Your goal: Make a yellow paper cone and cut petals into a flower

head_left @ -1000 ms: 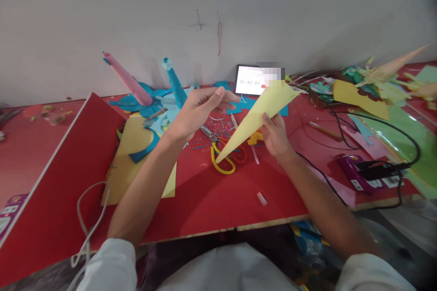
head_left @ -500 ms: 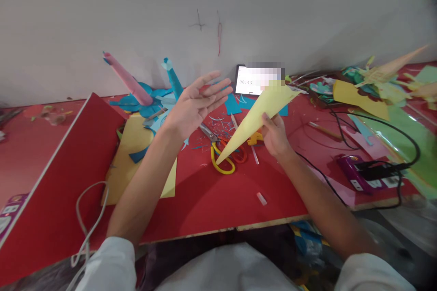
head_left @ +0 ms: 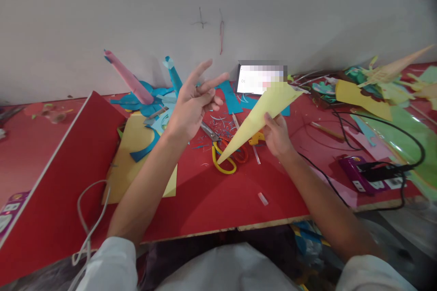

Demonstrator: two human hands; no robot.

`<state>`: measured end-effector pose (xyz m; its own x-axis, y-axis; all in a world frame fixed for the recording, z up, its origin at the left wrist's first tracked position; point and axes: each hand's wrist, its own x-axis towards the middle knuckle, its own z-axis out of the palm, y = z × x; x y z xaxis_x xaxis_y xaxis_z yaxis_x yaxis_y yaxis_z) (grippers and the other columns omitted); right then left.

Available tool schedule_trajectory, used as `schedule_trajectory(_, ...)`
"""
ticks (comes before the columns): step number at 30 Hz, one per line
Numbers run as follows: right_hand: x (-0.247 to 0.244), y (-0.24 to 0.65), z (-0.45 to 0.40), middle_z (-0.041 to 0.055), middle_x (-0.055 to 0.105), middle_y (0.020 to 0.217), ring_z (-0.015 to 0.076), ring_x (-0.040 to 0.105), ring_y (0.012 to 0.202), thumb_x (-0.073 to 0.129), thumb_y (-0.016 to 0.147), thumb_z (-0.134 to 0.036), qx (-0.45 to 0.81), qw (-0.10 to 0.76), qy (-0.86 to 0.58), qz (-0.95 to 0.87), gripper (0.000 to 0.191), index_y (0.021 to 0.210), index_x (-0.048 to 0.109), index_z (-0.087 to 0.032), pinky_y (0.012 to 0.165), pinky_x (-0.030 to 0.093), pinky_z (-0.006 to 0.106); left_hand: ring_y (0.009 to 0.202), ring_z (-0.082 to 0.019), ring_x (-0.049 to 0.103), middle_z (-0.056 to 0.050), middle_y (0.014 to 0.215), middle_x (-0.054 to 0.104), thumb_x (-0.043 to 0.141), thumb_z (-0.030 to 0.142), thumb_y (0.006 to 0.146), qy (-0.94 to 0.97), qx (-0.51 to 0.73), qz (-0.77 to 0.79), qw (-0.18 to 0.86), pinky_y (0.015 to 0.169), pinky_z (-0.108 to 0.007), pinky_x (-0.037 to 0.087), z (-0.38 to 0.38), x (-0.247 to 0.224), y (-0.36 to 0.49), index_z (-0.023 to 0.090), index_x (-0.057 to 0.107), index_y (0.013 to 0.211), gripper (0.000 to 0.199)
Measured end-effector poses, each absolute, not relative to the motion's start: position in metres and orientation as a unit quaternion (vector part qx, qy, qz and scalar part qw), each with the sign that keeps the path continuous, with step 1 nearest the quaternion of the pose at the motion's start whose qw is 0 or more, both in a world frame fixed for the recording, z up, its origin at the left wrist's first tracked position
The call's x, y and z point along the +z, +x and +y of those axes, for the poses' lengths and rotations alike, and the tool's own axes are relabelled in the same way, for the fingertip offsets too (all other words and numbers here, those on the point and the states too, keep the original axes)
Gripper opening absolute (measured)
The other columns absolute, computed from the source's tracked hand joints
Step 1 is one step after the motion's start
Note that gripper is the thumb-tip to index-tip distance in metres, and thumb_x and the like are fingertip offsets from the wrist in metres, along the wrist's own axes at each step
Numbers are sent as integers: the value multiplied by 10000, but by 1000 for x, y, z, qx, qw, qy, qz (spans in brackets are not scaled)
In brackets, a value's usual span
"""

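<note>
- Pale yellow paper cone (head_left: 251, 122): up in the right hand (head_left: 277, 135), over the middle of the red counter (head_left: 211, 202). Wide mouth up toward the wall, tip down toward the person.
- Right fingers: pinching the cone partway up, thumb on the near face. Can't tell how the others sit behind it.
- Left hand (head_left: 191, 107): holds nothing, beside the cone, not touching. Two fingers out and apart, the rest bent in.
- Steel scissors with yellow and red-orange handles (head_left: 214, 137): tip overlaps the yellow loop in view; contact unclear. I'd lift the tip clear so it can't catch or bend.
- Pinch should be light; thin wall will likely dent under the thumb.
- Left fingers would best support the narrow part, rolling rather than squeezing, so the wrap doesn't loosen.
- Mind the orange-yellow plastic tool (head_left: 256, 138) behind the cone, partly hidden.
</note>
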<state>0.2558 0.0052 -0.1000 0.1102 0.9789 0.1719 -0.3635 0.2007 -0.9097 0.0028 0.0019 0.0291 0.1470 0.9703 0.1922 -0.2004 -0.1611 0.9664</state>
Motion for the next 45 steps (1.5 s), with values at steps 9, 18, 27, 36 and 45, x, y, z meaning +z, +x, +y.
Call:
schedule_trajectory(9,-100,255,5,16,762,1297,273,692,1294,907,785,-561,515,646,-369,-427,462,1132,710,-328,1144,573,469,552,-66,625,-57,1441,740,634,172,970,561,562,375,479,460,-195,500,-3,31,6,395,382,1652,760)
schedule_trajectory(18,-100,255,5,7,764,1284,271,698,1285,911,778,-561,514,648,-368,-425,473,1142,708,-338,1162,565,481,1240,-236,759,-34,1694,492,679,231,977,633,547,325,440,1100,-414,631,-4,34,9,478,385,1635,762)
schedule_trajectory(27,-100,255,5,15,760,1294,274,699,1272,918,757,-565,512,650,-371,-420,497,1137,703,-327,1140,573,468,1521,-329,549,-36,1729,432,682,257,977,688,512,292,423,1202,-480,530,3,27,4,478,339,1656,792)
schedule_trajectory(36,-98,254,3,14,764,1285,275,697,1281,905,771,-578,506,646,-382,-424,479,1120,690,-329,1117,586,468,1388,-335,672,-81,1614,567,703,132,867,612,536,351,464,911,-362,666,-12,43,10,397,541,1538,739)
schedule_trajectory(45,-99,258,6,-14,776,1166,241,737,1139,928,763,-551,542,647,-365,-392,434,1059,700,-331,992,650,416,1316,-354,691,-170,1429,708,658,451,989,793,324,426,290,1110,-498,541,1,0,19,242,476,1595,666)
